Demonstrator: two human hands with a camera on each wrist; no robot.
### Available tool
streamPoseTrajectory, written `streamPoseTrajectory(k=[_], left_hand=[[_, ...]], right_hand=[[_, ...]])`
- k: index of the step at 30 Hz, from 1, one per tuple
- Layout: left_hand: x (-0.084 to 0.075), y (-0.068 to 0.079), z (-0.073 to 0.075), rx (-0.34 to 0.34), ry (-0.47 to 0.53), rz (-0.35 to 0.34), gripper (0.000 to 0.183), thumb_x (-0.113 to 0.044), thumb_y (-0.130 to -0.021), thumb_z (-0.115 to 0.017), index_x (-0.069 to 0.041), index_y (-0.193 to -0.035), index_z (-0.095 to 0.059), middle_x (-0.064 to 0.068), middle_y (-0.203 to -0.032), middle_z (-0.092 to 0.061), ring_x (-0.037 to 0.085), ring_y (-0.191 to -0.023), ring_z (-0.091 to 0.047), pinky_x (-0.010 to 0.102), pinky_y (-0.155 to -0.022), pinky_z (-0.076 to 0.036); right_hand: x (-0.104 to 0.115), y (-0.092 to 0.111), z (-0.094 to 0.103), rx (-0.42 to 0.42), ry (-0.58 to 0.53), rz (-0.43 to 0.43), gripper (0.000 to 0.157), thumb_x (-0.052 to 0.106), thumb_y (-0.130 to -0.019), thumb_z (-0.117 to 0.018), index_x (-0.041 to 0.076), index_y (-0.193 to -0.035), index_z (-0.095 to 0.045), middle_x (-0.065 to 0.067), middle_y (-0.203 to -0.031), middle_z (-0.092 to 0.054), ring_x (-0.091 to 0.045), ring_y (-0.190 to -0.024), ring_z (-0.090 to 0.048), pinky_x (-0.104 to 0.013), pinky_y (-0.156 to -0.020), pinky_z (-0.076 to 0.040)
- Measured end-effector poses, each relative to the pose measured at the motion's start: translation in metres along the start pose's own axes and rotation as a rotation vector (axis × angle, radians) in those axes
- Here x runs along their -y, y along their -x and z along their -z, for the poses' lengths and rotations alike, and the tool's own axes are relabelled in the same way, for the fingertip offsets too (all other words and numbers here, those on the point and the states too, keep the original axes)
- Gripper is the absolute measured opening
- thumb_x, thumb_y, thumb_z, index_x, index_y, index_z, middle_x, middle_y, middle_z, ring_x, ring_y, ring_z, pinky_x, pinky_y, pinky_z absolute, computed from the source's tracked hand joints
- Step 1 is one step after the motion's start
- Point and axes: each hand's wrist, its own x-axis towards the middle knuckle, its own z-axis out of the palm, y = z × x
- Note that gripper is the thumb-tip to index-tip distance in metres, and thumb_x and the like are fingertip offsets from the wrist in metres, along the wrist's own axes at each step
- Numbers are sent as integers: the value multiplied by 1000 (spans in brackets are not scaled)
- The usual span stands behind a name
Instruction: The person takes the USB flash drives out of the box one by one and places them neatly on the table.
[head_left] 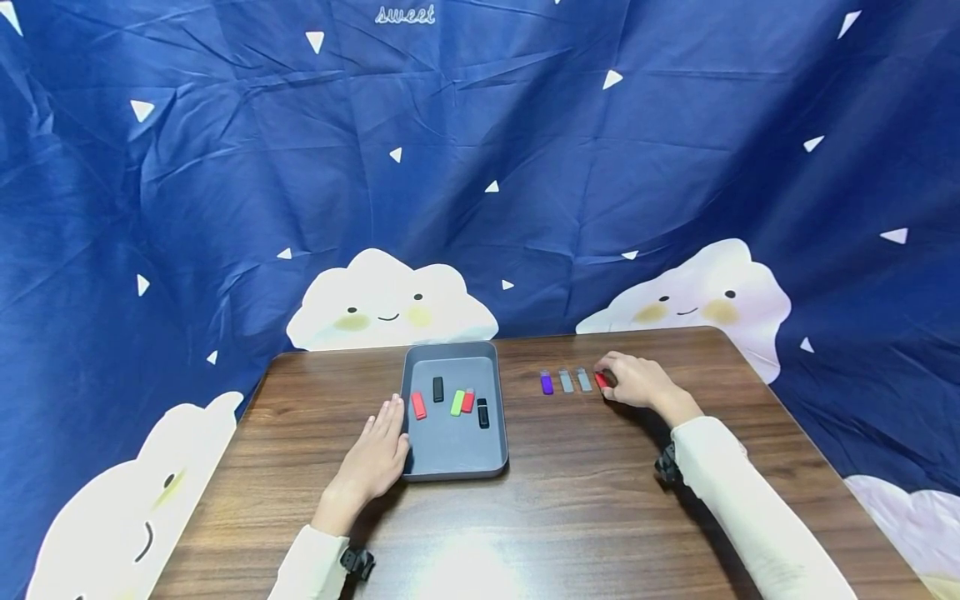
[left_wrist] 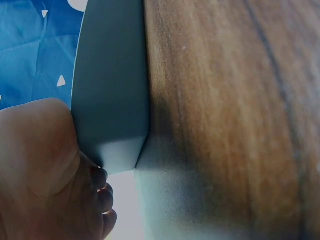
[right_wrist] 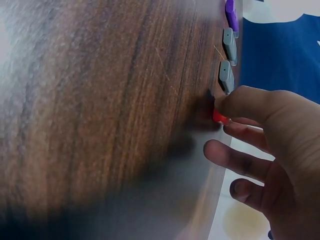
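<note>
My right hand pinches a red USB flash drive between thumb and finger, low over the table at the right end of a row. Left of it stand two grey flash drives, the nearer one and the farther one, then a purple flash drive. Flat against the left side of a grey tray lies my left hand, its fingers straight. Inside the tray are a red drive, a black drive, a green drive, another red one and another black one.
The brown wooden table carries both the tray and the row. Behind it hangs a blue curtain with white clouds and triangles, close to the table's back edge.
</note>
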Motion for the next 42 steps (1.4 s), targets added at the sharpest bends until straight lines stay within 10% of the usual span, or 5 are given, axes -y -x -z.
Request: streamPoseTrajectory(k=[42], left_hand=[[-9, 1, 7, 26, -14, 33, 61, -18, -112, -42, 9, -164, -27, 26, -174, -25, 44, -162, -27, 61, -132, -25]], right_hand=[[6, 2, 11, -70, -25, -14, 21, 25, -92, -75, 14, -110, -74, -4, -112, -74, -35, -94, -76, -57, -75, -59]])
